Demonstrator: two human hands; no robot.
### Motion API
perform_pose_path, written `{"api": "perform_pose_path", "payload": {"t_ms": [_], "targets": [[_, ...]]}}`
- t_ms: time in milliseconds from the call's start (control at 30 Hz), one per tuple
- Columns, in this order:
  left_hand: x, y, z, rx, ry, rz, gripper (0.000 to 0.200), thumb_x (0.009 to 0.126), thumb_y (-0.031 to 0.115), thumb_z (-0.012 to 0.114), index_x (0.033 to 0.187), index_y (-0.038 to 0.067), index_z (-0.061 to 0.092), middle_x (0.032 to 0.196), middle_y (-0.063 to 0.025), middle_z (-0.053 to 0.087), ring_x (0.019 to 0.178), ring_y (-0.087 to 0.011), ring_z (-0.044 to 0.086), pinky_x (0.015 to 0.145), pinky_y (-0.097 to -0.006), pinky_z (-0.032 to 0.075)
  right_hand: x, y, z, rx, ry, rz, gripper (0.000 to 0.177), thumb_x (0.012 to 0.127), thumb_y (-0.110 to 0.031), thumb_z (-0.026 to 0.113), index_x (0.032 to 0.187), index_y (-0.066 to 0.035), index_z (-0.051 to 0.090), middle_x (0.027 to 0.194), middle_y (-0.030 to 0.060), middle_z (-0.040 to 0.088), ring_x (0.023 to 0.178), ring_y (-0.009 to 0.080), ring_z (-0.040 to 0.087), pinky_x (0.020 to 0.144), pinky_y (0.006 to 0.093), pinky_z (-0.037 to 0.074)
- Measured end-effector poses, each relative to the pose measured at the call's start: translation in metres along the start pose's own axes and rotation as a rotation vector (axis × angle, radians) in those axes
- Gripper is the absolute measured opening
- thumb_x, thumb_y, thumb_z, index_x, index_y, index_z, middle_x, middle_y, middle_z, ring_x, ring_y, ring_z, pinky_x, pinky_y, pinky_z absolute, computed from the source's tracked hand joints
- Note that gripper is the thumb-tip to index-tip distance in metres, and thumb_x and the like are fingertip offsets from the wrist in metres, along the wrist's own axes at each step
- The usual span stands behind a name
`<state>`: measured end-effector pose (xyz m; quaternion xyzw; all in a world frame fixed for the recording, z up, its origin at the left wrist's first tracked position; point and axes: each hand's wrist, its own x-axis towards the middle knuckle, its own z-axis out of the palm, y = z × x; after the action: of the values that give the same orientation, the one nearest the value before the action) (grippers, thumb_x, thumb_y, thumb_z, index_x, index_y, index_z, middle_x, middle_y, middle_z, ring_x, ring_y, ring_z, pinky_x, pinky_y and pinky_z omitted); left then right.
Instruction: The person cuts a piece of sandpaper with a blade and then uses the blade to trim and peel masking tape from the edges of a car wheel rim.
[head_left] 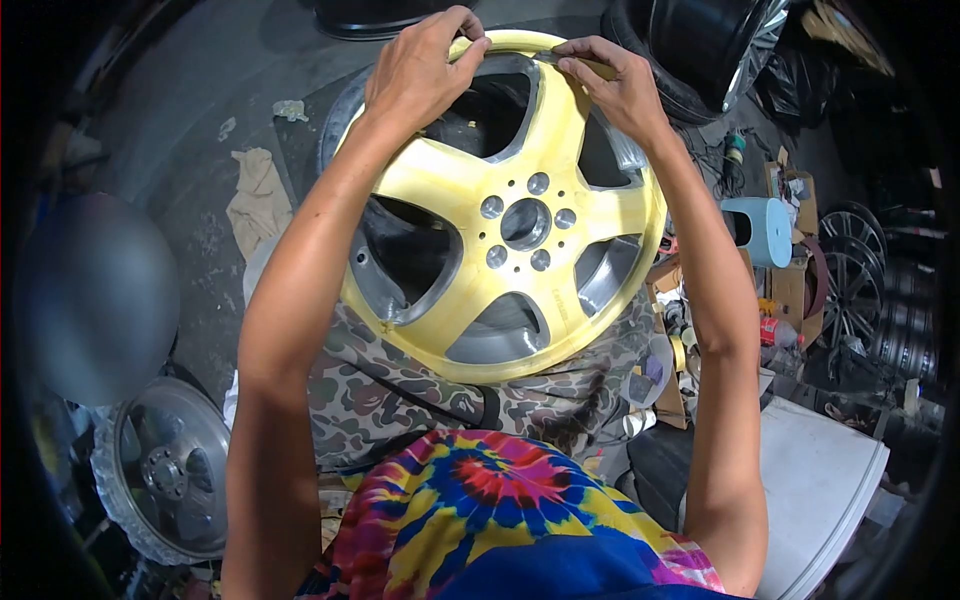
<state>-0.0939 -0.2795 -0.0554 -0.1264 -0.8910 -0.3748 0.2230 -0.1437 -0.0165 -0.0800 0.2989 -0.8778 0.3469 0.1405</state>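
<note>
A wheel rim [430, 180] with a pale yellow face, bare grey metal inside its openings and several bolt holes round the hub rests over camouflage-patterned legs. At its far upper-left edge is my left hand [425, 65], thumb and fingers closed together; whatever is between them is too small to tell. My right hand [615, 82] touches the far upper-right edge, its fingers closed around a thin piece that I cannot make out, beside the top of a spoke.
A silver wheel in plastic wrap [165, 470] lies at lower left, near a blurred round object [105, 300]. A beige cloth [258, 200] is on the floor. To the right are a light blue stool [765, 230], a white panel [815, 490] and dark wheels [850, 270].
</note>
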Motion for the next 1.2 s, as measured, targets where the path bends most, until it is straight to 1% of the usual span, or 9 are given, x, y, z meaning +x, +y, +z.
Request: {"api": "perform_pose_path", "payload": {"t_ms": [367, 533, 767, 833, 967, 1033, 1067, 1133, 1200], "targets": [[0.000, 0.000, 0.000, -0.001, -0.019, -0.022, 0.021, 0.093, 0.025, 0.065, 0.101, 0.006, 0.064, 0.095, -0.0206, 0.071, 0.094, -0.0421, 0.068, 0.082, -0.0482, 0.053, 0.001, 0.010, 0.005, -0.039, 0.032, -0.103, 0.022, 0.098, -0.017, 0.072, 0.115, -0.004, 0.076, 0.106, 0.0083, 0.079, 0.094, 0.0172, 0.075, 0.086, 0.0292, 0.058], [-0.001, -0.001, 0.001, 0.009, -0.017, -0.019, 0.021, 0.093, 0.024, 0.065, 0.102, 0.005, 0.064, 0.097, -0.0201, 0.071, 0.096, -0.0415, 0.068, 0.083, -0.0476, 0.052, 0.005, 0.001, 0.002, -0.101, 0.025, -0.211, 0.021, 0.097, -0.014, 0.072, 0.113, 0.000, 0.074, 0.100, 0.0094, 0.075, 0.088, 0.0210, 0.074, 0.083, 0.0301, 0.057], [-0.002, -0.002, -0.001, 0.017, -0.025, 0.010, 0.022, 0.093, 0.024, 0.067, 0.103, 0.005, 0.064, 0.099, -0.0199, 0.070, 0.097, -0.0412, 0.068, 0.084, -0.0468, 0.052, 0.006, -0.005, 0.002, -0.151, -0.012, -0.197, 0.020, 0.096, -0.013, 0.073, 0.112, 0.000, 0.075, 0.098, 0.0114, 0.073, 0.084, 0.0246, 0.072, 0.078, 0.0340, 0.057], [-0.002, -0.003, 0.000, 0.011, -0.027, 0.012, 0.022, 0.093, 0.024, 0.067, 0.103, 0.005, 0.064, 0.099, -0.0199, 0.070, 0.097, -0.0410, 0.068, 0.084, -0.0467, 0.052, 0.006, -0.011, 0.002, -0.144, -0.055, -0.116, 0.020, 0.096, -0.014, 0.073, 0.110, 0.000, 0.075, 0.098, 0.0119, 0.073, 0.083, 0.0256, 0.072, 0.077, 0.0342, 0.057], [-0.002, 0.001, -0.002, 0.002, -0.040, -0.031, 0.021, 0.093, 0.024, 0.068, 0.103, 0.005, 0.064, 0.099, -0.0198, 0.070, 0.097, -0.0407, 0.068, 0.083, -0.0465, 0.052, 0.008, -0.016, 0.002, -0.170, -0.080, -0.111, 0.021, 0.096, -0.014, 0.074, 0.110, 0.001, 0.076, 0.097, 0.0114, 0.074, 0.082, 0.0259, 0.071, 0.076, 0.0324, 0.056], [-0.002, 0.001, -0.001, -0.003, -0.040, -0.038, 0.021, 0.093, 0.023, 0.068, 0.103, 0.005, 0.064, 0.099, -0.0198, 0.071, 0.097, -0.0407, 0.068, 0.083, -0.0465, 0.052, 0.006, -0.018, 0.000, -0.115, -0.046, -0.051, 0.022, 0.096, -0.016, 0.074, 0.112, -0.001, 0.077, 0.097, 0.0081, 0.076, 0.081, 0.0203, 0.071, 0.075, 0.0290, 0.056], [-0.001, 0.000, -0.002, -0.008, -0.038, -0.048, 0.021, 0.093, 0.023, 0.068, 0.103, 0.005, 0.064, 0.098, -0.0198, 0.071, 0.097, -0.0406, 0.068, 0.083, -0.0465, 0.052, 0.003, -0.016, 0.001, -0.116, -0.046, -0.056, 0.022, 0.096, -0.016, 0.074, 0.112, -0.001, 0.077, 0.097, 0.0081, 0.076, 0.081, 0.0203, 0.071, 0.075, 0.0290, 0.056], [0.000, -0.001, -0.004, -0.018, -0.035, -0.036, 0.021, 0.093, 0.023, 0.068, 0.103, 0.005, 0.064, 0.098, -0.0198, 0.071, 0.097, -0.0408, 0.068, 0.083, -0.0465, 0.052, -0.004, -0.012, 0.004, 0.052, 0.044, 0.203, 0.024, 0.098, -0.019, 0.074, 0.115, -0.004, 0.077, 0.097, 0.0057, 0.078, 0.084, 0.0135, 0.071, 0.076, 0.0268, 0.055], [-0.001, -0.005, -0.001, -0.032, -0.051, -0.019, 0.020, 0.092, 0.022, 0.068, 0.103, 0.005, 0.065, 0.098, -0.0199, 0.071, 0.097, -0.0409, 0.069, 0.083, -0.0465, 0.052, -0.010, -0.011, 0.002, 0.084, 0.024, 0.251, 0.025, 0.099, -0.021, 0.073, 0.118, -0.006, 0.077, 0.099, 0.0048, 0.079, 0.087, 0.0104, 0.070, 0.079, 0.0256, 0.056]]}}
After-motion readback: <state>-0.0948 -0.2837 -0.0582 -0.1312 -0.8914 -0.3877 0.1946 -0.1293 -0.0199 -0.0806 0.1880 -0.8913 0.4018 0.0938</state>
